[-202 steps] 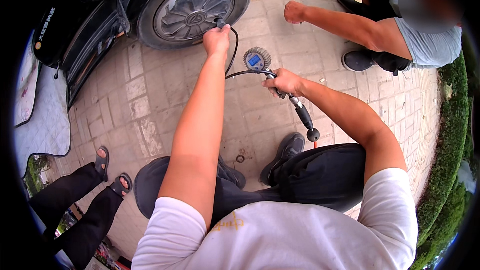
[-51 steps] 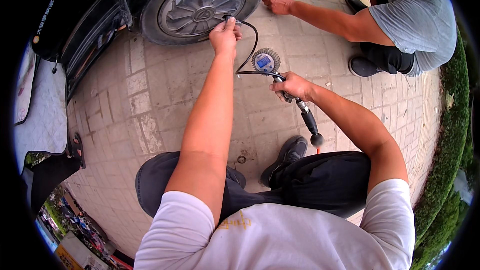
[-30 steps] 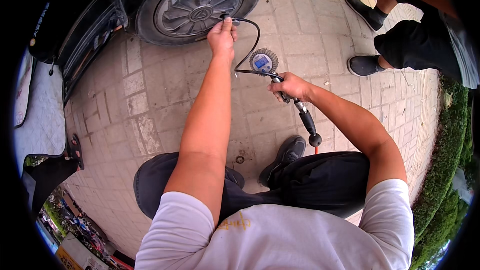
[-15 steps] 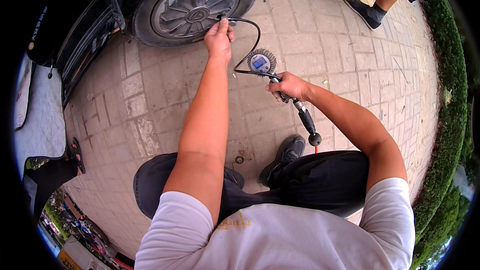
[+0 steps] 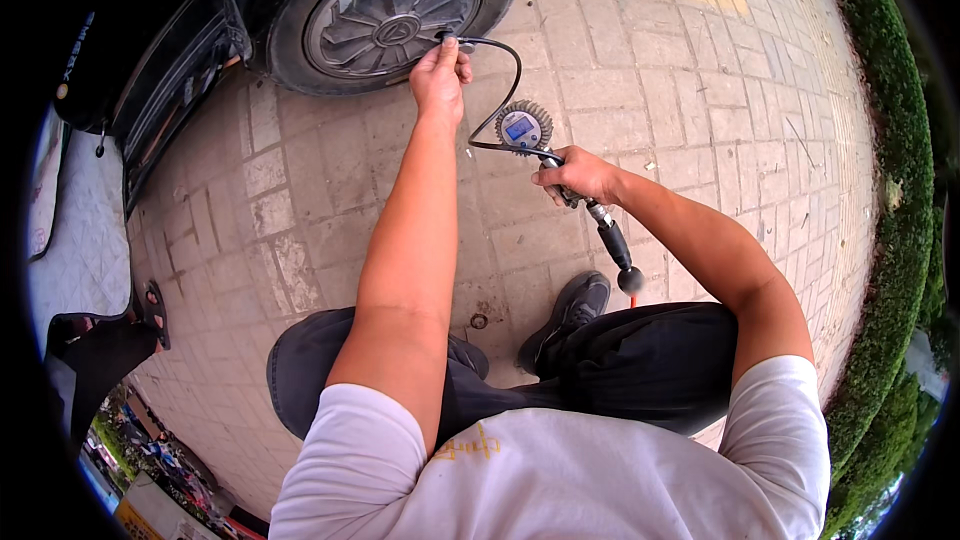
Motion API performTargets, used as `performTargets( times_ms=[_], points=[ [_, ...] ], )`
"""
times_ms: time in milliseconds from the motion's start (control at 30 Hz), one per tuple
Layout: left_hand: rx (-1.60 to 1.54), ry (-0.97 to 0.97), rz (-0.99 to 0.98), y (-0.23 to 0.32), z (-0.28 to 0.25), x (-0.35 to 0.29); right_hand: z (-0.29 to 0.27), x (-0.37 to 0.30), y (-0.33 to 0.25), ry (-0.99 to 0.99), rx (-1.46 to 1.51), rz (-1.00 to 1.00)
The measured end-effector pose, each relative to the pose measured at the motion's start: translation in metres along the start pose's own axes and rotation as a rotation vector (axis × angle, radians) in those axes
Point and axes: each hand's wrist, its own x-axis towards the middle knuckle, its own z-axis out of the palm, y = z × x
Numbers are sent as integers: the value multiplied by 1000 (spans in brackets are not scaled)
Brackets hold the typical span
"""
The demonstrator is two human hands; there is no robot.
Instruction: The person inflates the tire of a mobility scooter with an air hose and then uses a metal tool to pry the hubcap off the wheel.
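Note:
At the wheel (image 5: 398, 28), my left hand (image 5: 440, 82) pinches the end of a thin black hose (image 5: 515, 75) against the lower right part of the hubcap. The valve itself is hidden by my fingers. From there the hose loops back to a tire inflator gun with a round digital gauge (image 5: 522, 127), its ribbed rim dark and its small screen blue. My right hand (image 5: 580, 176) is closed round the gun's handle. Below that hand, a metal fitting and black coupler (image 5: 613, 240) lead to a dark ball (image 5: 630, 281) and a red air hose (image 5: 633, 301).
The black vehicle body (image 5: 150, 50) fills the upper left. A pale quilted cover (image 5: 90, 230) hangs at its side, beside another person's sandalled foot (image 5: 156, 315). Paving bricks (image 5: 650, 100) stretch to a green hedge (image 5: 890, 270) on the right. My dark shoe (image 5: 575, 315) stands below the gun.
The other person's legs and dark shoes at the upper right have left the view. Both my hands, the gauge and the hose stay in the same place.

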Motion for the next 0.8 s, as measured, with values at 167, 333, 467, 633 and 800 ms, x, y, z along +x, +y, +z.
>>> performTargets(
  times_ms=[167, 333, 467, 633, 800],
  points=[
    [31, 1, 9, 0, 1, 0, 1, 0, -1, -15, 1, -3],
    [57, 14, 4, 0, -1, 0, 0, 1, 0, -18, -11, -10],
    [86, 35, -28, 2, 0, -2, -1, 3, 1, -23, -15, -26],
    [102, 28, -108, 9, 8, -9, 0, 1, -2, -25, -20, -27],
    [117, -3, -128, 14, 12, -11, 3, -3, -7, -18, -29, -25]
  ],
)
